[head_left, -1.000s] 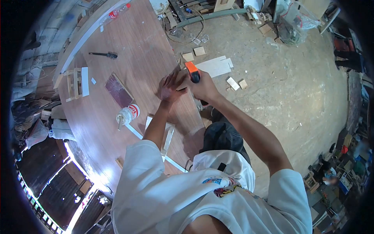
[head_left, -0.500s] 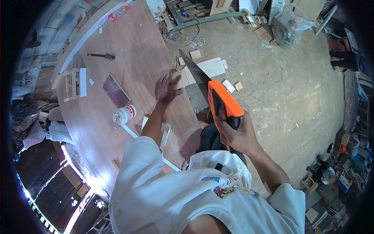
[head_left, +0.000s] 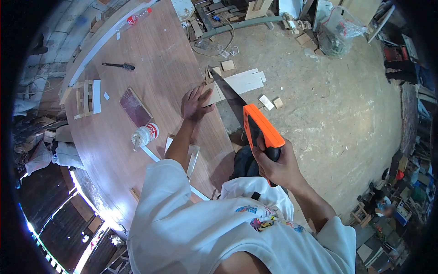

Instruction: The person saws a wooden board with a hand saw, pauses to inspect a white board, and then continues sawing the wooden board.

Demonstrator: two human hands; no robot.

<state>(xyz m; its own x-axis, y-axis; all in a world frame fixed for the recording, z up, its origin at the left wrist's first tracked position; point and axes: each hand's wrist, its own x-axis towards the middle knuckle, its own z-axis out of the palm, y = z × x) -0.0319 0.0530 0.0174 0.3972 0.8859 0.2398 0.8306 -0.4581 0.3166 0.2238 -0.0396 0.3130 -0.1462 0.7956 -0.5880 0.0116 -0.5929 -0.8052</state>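
A hand saw (head_left: pixel 263 125) with an orange and black handle is held in my right hand (head_left: pixel 278 162). Its dark blade points up and to the left, across a pale wooden board (head_left: pixel 244 81) that juts out past the table edge. My left hand (head_left: pixel 196 101) presses on the board's near end at the edge of the brown table (head_left: pixel 159 59), fingers partly spread. A white jar (head_left: pixel 145 134) with a red label and a dark red block (head_left: pixel 135 107) rest on the table, left of my left forearm.
A plastic bottle (head_left: pixel 139 16) lies at the table's far end, and a black tool (head_left: pixel 118 66) lies nearer. Small wood blocks (head_left: pixel 266 102) are on the floor. A plastic bag (head_left: pixel 340 34) stands at the back right. Another person (head_left: pixel 383 203) is at the lower right.
The saw and my right hand have moved slightly down toward me, the blade tip lower than before. My left hand stays on the board.
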